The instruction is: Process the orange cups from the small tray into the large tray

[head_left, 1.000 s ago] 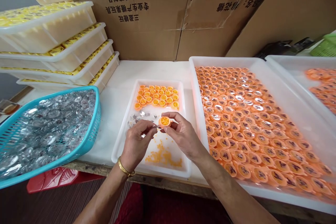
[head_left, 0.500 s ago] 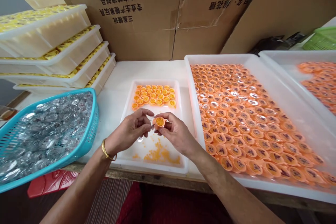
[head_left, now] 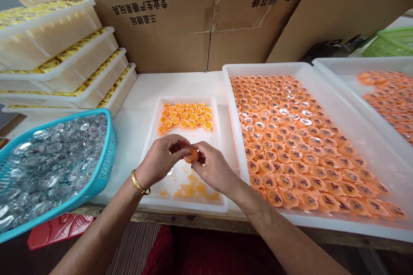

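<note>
A small orange cup is held between both hands above the small white tray. My right hand pinches it from the right. My left hand, with a gold bangle at the wrist, is closed on the cup's left side, its thumb lying across the top. A dark mark shows on the cup's face; whether a clear lid covers it is hard to make out. Behind the hands, several orange cups filled with yellow pieces stand in rows. Loose yellow bits and a clear disc lie in the tray.
On the left, a blue basket holds many clear lids. Stacked white trays with yellow packets rise behind it. A large white tray of lidded orange cups stands right, with another beyond. Cardboard boxes close off the back.
My left hand has come in against the cup, and its thumb now presses over the top. The open yellow filling seen before is covered by the thumb and a dark-marked surface.
</note>
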Demonstrator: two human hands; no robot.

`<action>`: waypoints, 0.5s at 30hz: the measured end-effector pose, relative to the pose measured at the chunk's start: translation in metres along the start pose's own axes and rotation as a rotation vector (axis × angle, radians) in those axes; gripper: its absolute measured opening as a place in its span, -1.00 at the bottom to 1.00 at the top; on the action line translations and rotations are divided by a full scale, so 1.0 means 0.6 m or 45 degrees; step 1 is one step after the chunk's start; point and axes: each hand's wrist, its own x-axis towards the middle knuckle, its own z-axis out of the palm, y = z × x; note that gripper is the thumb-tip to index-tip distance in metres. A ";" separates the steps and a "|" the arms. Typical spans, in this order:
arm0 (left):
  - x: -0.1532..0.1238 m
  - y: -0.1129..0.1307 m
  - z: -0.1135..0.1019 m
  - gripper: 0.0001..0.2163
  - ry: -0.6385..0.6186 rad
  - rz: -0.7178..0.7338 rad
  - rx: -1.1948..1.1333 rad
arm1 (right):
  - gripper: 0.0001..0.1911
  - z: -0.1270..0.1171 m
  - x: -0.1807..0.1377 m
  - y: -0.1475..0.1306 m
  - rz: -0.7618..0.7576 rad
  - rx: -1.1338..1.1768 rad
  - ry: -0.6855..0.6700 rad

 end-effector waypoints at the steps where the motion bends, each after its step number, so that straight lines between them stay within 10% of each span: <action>1: 0.001 -0.001 -0.001 -0.87 -0.010 0.008 0.033 | -0.76 0.000 0.000 -0.001 -0.019 -0.037 0.008; 15: 0.009 -0.006 -0.002 -0.88 -0.013 0.056 0.192 | -0.69 -0.002 0.001 0.000 -0.043 -0.091 0.056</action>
